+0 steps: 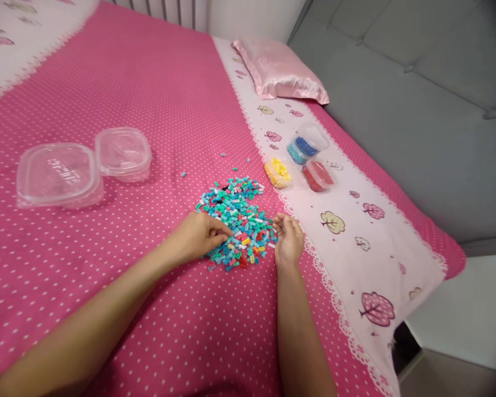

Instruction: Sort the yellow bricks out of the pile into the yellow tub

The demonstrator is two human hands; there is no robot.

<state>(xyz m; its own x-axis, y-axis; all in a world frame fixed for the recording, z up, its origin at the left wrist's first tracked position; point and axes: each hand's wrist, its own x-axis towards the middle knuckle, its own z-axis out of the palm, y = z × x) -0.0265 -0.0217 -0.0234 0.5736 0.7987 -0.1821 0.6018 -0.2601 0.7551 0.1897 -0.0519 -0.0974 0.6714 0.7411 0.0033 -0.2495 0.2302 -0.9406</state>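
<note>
A loose pile of small toy bricks [240, 212], mostly teal, green and blue with some pink, red, white and yellow, lies on the pink dotted bedspread. My left hand [200, 234] reaches into its left side, thumb and index finger close together at the bricks. What is between those fingertips, if anything, is too small to tell. Against the right edge of the pile, my right hand [289, 240] rests palm up with its fingers curled in. Whatever those curled fingers hold is hidden.
Beyond the pile, right, stand small clear tubs: yellow bricks [278, 172], red bricks [318, 175], and stacked tubs with blue bricks [306, 146]. Two clear lidded containers [60, 173] sit at the left. A pink pillow [279, 69] lies near the grey padded headboard [417, 110].
</note>
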